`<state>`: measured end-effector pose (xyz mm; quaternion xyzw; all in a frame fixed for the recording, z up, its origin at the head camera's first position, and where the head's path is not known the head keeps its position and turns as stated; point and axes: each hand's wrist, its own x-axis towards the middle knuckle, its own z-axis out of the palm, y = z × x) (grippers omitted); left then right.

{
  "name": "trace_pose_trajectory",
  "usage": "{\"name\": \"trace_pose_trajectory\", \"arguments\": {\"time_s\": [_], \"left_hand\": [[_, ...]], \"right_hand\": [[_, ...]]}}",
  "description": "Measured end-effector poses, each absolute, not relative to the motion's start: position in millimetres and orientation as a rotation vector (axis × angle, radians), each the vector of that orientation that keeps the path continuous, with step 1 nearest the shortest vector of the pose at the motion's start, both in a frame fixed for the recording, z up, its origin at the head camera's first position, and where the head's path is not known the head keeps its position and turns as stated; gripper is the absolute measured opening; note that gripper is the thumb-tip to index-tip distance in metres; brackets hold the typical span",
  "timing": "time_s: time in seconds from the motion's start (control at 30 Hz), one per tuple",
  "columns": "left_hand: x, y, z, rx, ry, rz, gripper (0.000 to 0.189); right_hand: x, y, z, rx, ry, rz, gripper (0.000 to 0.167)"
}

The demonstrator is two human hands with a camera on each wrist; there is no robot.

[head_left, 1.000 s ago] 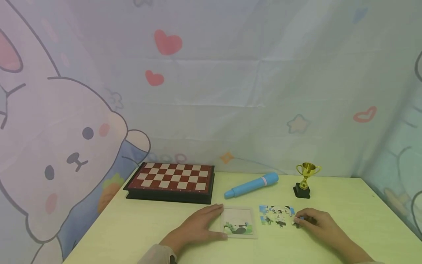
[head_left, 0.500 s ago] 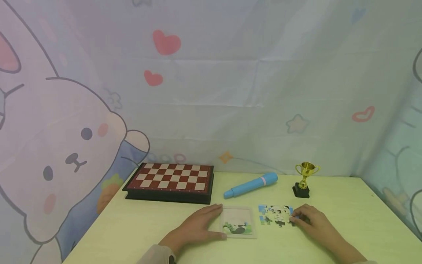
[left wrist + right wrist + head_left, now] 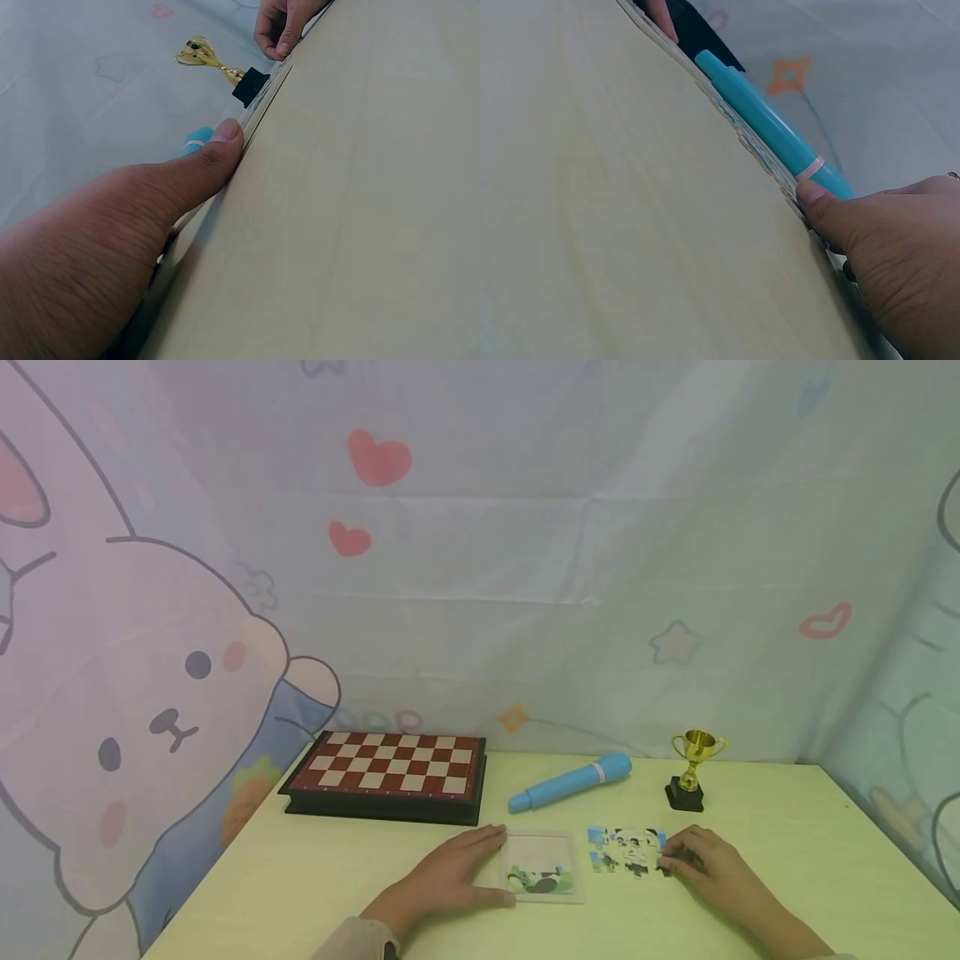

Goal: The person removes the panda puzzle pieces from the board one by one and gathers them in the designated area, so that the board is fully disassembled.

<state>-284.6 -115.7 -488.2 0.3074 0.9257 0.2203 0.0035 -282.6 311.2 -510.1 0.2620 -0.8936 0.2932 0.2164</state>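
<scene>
In the head view, my left hand point(image 3: 450, 870) rests with extended fingers at the left side of a white puzzle frame point(image 3: 579, 865), fingertips at its upper left corner and thumb at its lower edge. The frame holds a strip of joined panda puzzle pieces point(image 3: 542, 880) along its bottom; above that shows bare backing. To its right lies a group of loose panda jigsaw pieces point(image 3: 628, 850). At this group's right end my right hand point(image 3: 712, 868) pinches a puzzle piece point(image 3: 664, 865) between thumb and curled fingers, mostly covered by the fingertips.
Behind the frame lies a blue pen-shaped tube point(image 3: 572, 782) with a pink band. A chessboard box point(image 3: 386, 777) stands back left, and a gold trophy cup point(image 3: 690, 770) on a black base back right. A printed cloth point(image 3: 480, 635) hangs behind the table point(image 3: 795, 827).
My right hand has shifted slightly left with the puzzle piece, bringing it up against the other loose pieces. My left hand and the frame have stayed in place.
</scene>
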Motion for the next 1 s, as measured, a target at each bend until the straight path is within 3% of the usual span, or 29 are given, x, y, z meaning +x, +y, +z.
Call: {"name": "trace_pose_trajectory", "arguments": {"time_s": [0.47, 1.0], "left_hand": [[-284.8, -115.0, -489.1, 0.965, 2.903, 0.687, 0.094], [-287.4, -116.3, -490.2, 0.990, 2.893, 0.687, 0.092]], "right_hand": [[-285.7, 297.5, -507.5, 0.827, -2.288, 0.692, 0.020], [-295.1, 158.0, -498.2, 1.249, -2.313, 0.694, 0.028]]}}
